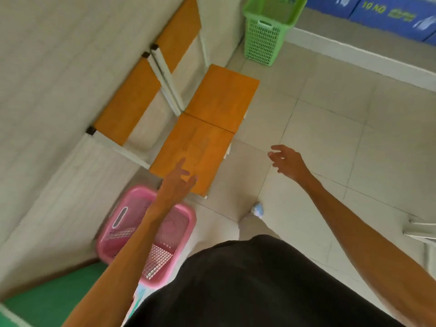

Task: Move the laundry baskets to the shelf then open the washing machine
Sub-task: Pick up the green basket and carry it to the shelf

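Two empty hands (175, 182) (286, 161) over orange shelf (200, 147), pink basket (132, 223) below.

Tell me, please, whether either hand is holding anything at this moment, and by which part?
Nothing is held. The left hand and right hand are both open and empty, above the pink plastic laundry basket and tiled floor.

Green basket (269, 27) top cropped

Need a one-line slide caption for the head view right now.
Both empty hands, left hand and right hand, reach toward the orange shelf; pink basket and green basket sit on the floor.
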Available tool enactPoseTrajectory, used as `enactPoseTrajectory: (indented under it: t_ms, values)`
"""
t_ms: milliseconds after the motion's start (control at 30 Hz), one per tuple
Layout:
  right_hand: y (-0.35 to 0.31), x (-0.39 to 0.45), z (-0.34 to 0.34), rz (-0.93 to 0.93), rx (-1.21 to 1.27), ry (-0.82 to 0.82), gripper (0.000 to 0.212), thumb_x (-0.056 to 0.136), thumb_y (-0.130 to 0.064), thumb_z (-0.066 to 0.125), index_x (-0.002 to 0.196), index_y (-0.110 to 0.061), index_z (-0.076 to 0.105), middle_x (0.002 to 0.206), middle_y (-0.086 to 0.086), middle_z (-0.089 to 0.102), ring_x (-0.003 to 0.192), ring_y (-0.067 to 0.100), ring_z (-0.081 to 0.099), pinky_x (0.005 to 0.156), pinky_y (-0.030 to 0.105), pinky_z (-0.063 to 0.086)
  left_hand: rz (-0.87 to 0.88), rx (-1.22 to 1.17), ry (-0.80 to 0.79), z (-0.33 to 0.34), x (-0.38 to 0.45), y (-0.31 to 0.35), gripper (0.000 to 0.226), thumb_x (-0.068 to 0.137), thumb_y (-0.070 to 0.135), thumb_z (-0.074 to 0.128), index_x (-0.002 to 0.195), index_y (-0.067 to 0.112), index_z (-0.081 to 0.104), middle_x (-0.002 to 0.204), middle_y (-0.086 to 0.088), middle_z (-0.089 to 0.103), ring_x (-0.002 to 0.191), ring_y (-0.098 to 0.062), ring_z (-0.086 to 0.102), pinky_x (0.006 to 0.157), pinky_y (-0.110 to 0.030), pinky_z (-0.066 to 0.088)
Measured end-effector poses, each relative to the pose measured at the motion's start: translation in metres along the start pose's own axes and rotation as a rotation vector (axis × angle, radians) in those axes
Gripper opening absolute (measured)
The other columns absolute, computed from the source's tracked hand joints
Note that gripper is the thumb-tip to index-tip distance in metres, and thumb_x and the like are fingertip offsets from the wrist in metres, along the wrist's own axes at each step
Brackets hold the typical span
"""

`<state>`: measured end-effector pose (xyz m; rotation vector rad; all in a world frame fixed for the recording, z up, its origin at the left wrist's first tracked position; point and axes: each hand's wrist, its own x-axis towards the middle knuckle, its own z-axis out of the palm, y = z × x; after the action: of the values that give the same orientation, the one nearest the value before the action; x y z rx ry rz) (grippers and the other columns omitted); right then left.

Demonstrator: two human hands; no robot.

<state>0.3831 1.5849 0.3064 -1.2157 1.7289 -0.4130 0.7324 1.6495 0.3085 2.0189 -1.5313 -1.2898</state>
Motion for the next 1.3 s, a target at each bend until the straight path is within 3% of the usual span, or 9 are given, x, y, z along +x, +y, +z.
enactPoseTrajectory:
  t_ms: [133,333,433,500,600,767,867,967,1300]
  values:
    - [0.044,0.019,-0.069,0.140,0.195,-0.099,0.030,0.095,-0.021,0.060,0.122,-0.008,0.059,0.086,0.000,0.071,0.075,0.024,0.065,0.061,0.029,0.052,0.103,0.021,-0.060,0.064,0.063,0.086,0.072,0.091,0.032,0.068,0.152,0.022,0.031,0.118,-0.004,0.065,0.074,-0.011,0.062,0.070,-0.028,0.050]
    - [0.083,0.052,-0.164,0.142,0.178,0.075,0.031,0.092,-0.038,0.061,0.117,-0.021,0.061,0.102,0.008,0.071,0.084,0.023,0.073,0.076,0.042,0.060,0.251,0.090,-0.187,0.146,0.140,0.205,0.067,0.094,0.034,0.062,0.152,0.021,0.032,0.125,-0.004,0.062,0.084,-0.011,0.061,0.065,-0.015,0.045]
    - [0.087,0.081,-0.200,0.157,0.175,0.105,0.034,0.092,-0.040,0.060,0.120,-0.021,0.060,0.106,0.009,0.071,0.085,0.022,0.072,0.076,0.042,0.060,0.292,0.141,-0.221,0.167,0.178,0.247,0.066,0.095,0.037,0.061,0.152,0.021,0.031,0.127,-0.004,0.060,0.092,-0.014,0.062,0.077,-0.023,0.051]
    - [0.087,0.105,-0.218,0.165,0.142,0.129,0.038,0.093,-0.044,0.057,0.123,-0.021,0.060,0.110,0.009,0.070,0.087,0.019,0.071,0.075,0.036,0.059,0.309,0.209,-0.240,0.173,0.207,0.266,0.070,0.093,0.044,0.060,0.152,0.023,0.029,0.134,-0.004,0.057,0.112,-0.019,0.060,0.093,-0.035,0.052]
    - [0.085,0.150,-0.240,0.163,0.025,0.138,0.046,0.094,-0.047,0.054,0.129,-0.018,0.058,0.120,0.008,0.067,0.105,0.022,0.065,0.087,0.030,0.050,0.360,0.438,-0.256,0.177,0.264,0.285,0.086,0.085,0.069,0.050,0.154,0.023,0.024,0.149,-0.005,0.045,0.134,-0.027,0.045,0.110,-0.049,0.039]
    - [0.084,0.257,-0.288,0.172,-0.260,0.017,0.079,0.087,-0.071,0.034,0.147,-0.020,0.038,0.153,0.007,0.039,0.142,0.031,0.034,0.114,0.054,0.028,0.348,0.607,-0.188,0.177,0.367,0.326,0.098,0.076,0.083,0.038,0.154,0.026,0.024,0.155,-0.008,0.035,0.143,-0.032,0.031,0.115,-0.050,0.030]
    - [0.080,0.323,-0.317,0.248,-0.370,-0.019,0.075,0.093,-0.063,0.036,0.152,-0.019,0.028,0.160,0.008,0.025,0.148,0.034,0.018,0.116,0.056,0.019,0.284,0.690,-0.249,0.170,0.434,0.359,0.097,0.081,0.079,0.043,0.157,0.025,0.014,0.164,-0.010,0.014,0.151,-0.037,0.009,0.120,-0.052,0.014]
    - [0.072,0.388,-0.347,0.308,-0.417,-0.058,0.078,0.091,-0.066,0.033,0.153,-0.020,0.023,0.162,0.009,0.019,0.149,0.036,0.015,0.117,0.059,0.017,0.250,0.730,-0.289,0.158,0.511,0.395,0.098,0.082,0.076,0.043,0.158,0.024,0.007,0.165,-0.011,0.006,0.151,-0.039,-0.001,0.121,-0.055,0.010]
    - [0.004,0.620,-0.461,0.350,-0.571,-0.143,0.082,0.090,-0.070,0.020,0.155,-0.022,0.015,0.163,0.011,0.010,0.149,0.038,0.009,0.118,0.059,0.010,0.159,0.861,-0.347,0.128,0.730,0.505,0.094,0.087,0.075,0.038,0.158,0.022,0.007,0.165,-0.013,0.004,0.151,-0.038,0.000,0.120,-0.057,0.006]
